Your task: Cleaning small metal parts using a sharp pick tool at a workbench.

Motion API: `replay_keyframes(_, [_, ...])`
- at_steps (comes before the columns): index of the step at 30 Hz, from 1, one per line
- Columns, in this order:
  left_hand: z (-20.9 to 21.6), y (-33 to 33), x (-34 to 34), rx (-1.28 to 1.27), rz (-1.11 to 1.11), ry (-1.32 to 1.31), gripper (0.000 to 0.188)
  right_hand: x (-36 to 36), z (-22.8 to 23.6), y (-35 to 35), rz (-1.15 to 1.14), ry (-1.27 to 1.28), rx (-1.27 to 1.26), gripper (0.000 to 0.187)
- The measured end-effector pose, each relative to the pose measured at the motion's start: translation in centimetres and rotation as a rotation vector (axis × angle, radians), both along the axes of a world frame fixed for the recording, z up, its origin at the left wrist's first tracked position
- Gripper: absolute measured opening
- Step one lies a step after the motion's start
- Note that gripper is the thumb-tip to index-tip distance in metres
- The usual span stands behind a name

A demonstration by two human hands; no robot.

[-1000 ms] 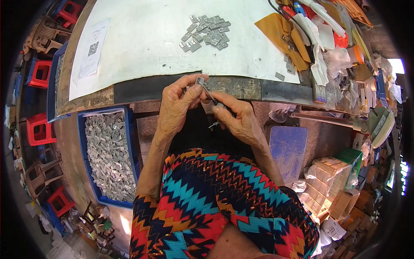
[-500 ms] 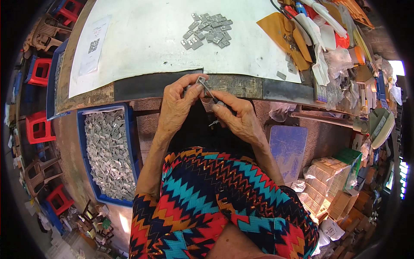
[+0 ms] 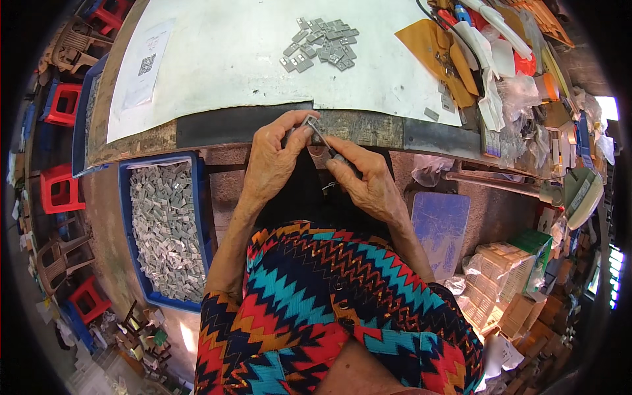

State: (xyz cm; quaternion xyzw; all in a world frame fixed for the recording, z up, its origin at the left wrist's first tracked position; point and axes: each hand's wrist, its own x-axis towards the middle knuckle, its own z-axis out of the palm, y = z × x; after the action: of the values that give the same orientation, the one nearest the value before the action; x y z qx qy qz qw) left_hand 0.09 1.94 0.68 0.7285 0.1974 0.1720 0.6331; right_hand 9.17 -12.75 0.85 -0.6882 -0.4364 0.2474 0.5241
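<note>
**benchwatcher:** Standing next to the worn wooden workbench (image 3: 368, 128) right now. Both hands meet just in front of its near edge, over the lap. The left hand (image 3: 273, 161) is pinched round a small flat grey metal piece (image 3: 308, 122), thumb and fingertips closed on it. The right hand (image 3: 368, 181) is clenched round a thin dark metal tool (image 3: 327, 143), held like a pencil.

**rivet_ray:** Which way does the tool lie?

**benchwatcher:** Long axis runs diagonally: the tip points up and to the person's left, into the grey piece, and the handle end disappears into the right fist. The tip looks to be touching the piece, but it's too small to swear to it.

**rivet_ray:** What else is around the bench?

**benchwatcher:** On the bench top there's a big smooth white sheet (image 3: 250, 59), and at its far side a loose heap of the same little grey squarish plates (image 3: 319, 49), matte and flat. Towards the right end of the bench, a crumpled mustard-yellow paper envelope (image 3: 428, 46) among clear plastic bags. Below the bench's left end sits a blue rectangular plastic crate (image 3: 197, 224) packed with dull grey metal bits, all jumbled. Below its right end leans a scuffed pale blue flat board (image 3: 440, 227). The person's zigzag-patterned knit dress (image 3: 329, 309) is in teal, red, orange and black.
</note>
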Motion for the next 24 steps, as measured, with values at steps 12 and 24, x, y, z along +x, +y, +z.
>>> replay_keyframes(12, [-0.3,-0.5,0.1,0.566,0.074,-0.065,0.021,-0.2,0.2,-0.1,-0.005,-0.045,0.005,0.032])
replay_keyframes(24, [-0.8,-0.8,0.1,0.859,0.05,-0.075,0.026,-1.7,0.0,0.0,-0.087,-0.613,-0.142,0.039])
